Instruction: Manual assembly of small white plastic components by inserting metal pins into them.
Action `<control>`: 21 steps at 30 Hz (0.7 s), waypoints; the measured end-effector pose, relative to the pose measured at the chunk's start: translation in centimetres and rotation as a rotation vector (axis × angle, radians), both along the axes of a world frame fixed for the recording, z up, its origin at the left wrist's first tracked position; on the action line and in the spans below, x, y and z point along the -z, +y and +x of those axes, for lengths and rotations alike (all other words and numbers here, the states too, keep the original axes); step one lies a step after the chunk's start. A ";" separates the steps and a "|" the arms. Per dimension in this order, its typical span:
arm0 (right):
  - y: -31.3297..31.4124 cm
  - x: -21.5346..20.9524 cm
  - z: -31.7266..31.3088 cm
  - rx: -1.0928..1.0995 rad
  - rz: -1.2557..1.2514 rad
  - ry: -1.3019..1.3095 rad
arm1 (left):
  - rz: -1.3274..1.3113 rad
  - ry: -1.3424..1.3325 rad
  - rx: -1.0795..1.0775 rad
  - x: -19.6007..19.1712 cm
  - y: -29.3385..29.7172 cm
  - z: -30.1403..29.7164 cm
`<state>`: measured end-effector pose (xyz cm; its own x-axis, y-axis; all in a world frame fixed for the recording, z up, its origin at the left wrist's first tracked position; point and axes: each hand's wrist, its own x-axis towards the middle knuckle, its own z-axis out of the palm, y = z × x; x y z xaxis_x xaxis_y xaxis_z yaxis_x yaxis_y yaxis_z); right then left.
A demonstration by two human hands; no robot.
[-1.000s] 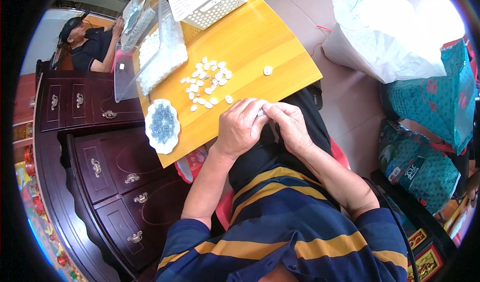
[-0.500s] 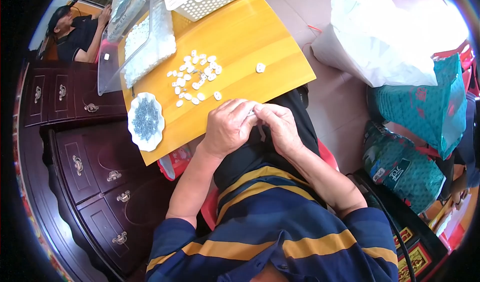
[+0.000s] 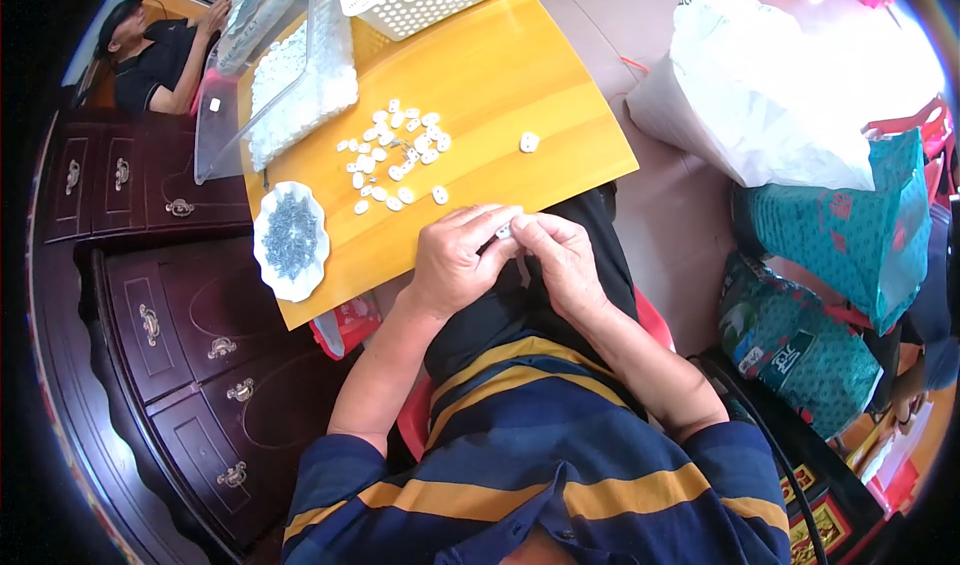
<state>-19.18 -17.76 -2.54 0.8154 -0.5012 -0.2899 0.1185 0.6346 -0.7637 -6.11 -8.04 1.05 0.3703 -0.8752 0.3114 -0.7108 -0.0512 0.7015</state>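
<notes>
My left hand (image 3: pixel 455 260) and my right hand (image 3: pixel 565 265) meet above my lap, just off the table's near edge. Pinched between their fingertips is a small white plastic piece (image 3: pixel 504 232) with dark spots on its face; the fingers cover much of it. Beyond them, several similar white pieces (image 3: pixel 404 197) lie scattered on the yellow wooden table (image 3: pixel 490 90), with a few small metal bits among them. One white piece (image 3: pixel 529 143) sits apart on the right. Toward the left, a white scalloped dish (image 3: pixel 317 265) holds a heap of small grey metal parts (image 3: pixel 290 235), perhaps screws.
At the table's far left stands a clear plastic bin (image 3: pixel 225 145) of white pieces, beside a white perforated basket (image 3: pixel 425 10). A dark wooden cabinet (image 3: pixel 180 295) borders the left. White (image 3: pixel 740 95) and teal bags (image 3: pixel 850 230) stand right. Another person (image 3: pixel 155 60) sits far left.
The white piece shows more between my fingertips, its dark spots now visible. My hands stay close together in nearly the same place, and the view has shifted slightly.
</notes>
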 end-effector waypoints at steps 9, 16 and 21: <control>0.2 0.5 0.0 -0.036 -0.188 0.049 | -0.077 -0.092 -0.043 0.8 0.6 -0.3; -3.6 -0.7 -0.1 -0.014 -0.663 0.258 | 0.014 -0.001 -0.165 -0.4 4.2 1.8; -7.2 -4.2 1.9 -0.075 -1.459 0.539 | -0.003 -0.016 -0.395 0.3 9.1 4.5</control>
